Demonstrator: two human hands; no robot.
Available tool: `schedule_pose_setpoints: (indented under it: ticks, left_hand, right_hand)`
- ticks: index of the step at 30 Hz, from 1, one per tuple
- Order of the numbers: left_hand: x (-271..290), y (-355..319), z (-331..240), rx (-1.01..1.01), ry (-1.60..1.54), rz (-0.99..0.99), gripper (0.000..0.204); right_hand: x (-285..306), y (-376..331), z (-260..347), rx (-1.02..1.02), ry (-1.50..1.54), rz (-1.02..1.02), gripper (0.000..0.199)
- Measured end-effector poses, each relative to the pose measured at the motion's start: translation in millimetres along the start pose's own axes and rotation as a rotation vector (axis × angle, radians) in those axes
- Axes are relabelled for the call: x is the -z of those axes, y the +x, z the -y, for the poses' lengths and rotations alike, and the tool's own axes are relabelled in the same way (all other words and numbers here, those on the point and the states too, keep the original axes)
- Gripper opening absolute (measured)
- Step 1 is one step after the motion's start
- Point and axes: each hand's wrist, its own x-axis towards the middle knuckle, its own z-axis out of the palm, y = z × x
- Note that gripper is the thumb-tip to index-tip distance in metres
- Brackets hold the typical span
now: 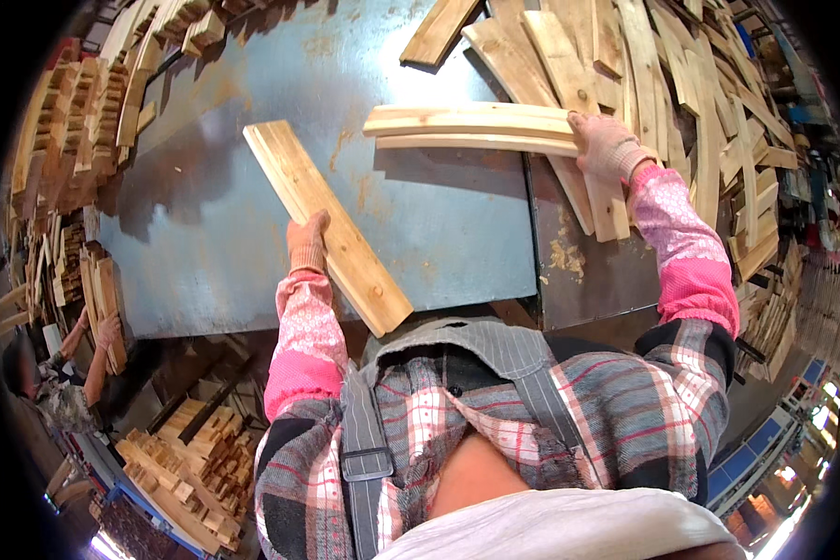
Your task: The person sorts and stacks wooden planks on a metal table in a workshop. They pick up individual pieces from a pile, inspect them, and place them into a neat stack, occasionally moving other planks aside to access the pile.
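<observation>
My left hand (307,243) is closed around the edge of a wooden board (350,257), which slants across the near part of the metal table; a line along its far left part suggests a second layer. My right hand (609,147), in a pale glove, grips the right end of several narrow wooden boards (467,119). These lie sideways, with a gap between the upper ones and the lowest, and their left ends cast a shadow on the table. Under and beyond my right hand spreads a loose heap of boards (625,56).
The blue-grey metal table (224,205) meets a darker surface (588,289) with wood shavings at right. Stacked wood pieces (75,121) line the far left. A person (61,373) at lower left holds boards (107,299). More stacked lumber (187,476) stands below.
</observation>
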Motion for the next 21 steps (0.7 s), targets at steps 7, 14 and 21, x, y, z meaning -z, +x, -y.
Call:
schedule_pose_setpoints:
  ticks: [7, 14, 21]
  left_hand:
    - [-3.2, -15.1, -20.1, -0.038, 0.066, -0.026, 0.039]
    - [-17.5, 6.6, -14.2, -0.08, 0.056, 0.067, 0.065]
    - [-70.8, -44.6, -45.2, -0.145, 0.665, -0.103, 0.11]
  right_hand:
    - [26.1, 17.7, 29.2, 0.007, 0.042, -0.073, 0.038]
    - [-71.2, -42.1, 246.1, 0.259, 0.788, 0.126, 0.041]
    - [-14.0, -79.5, 147.8, -0.335, 0.783, -0.103, 0.089]
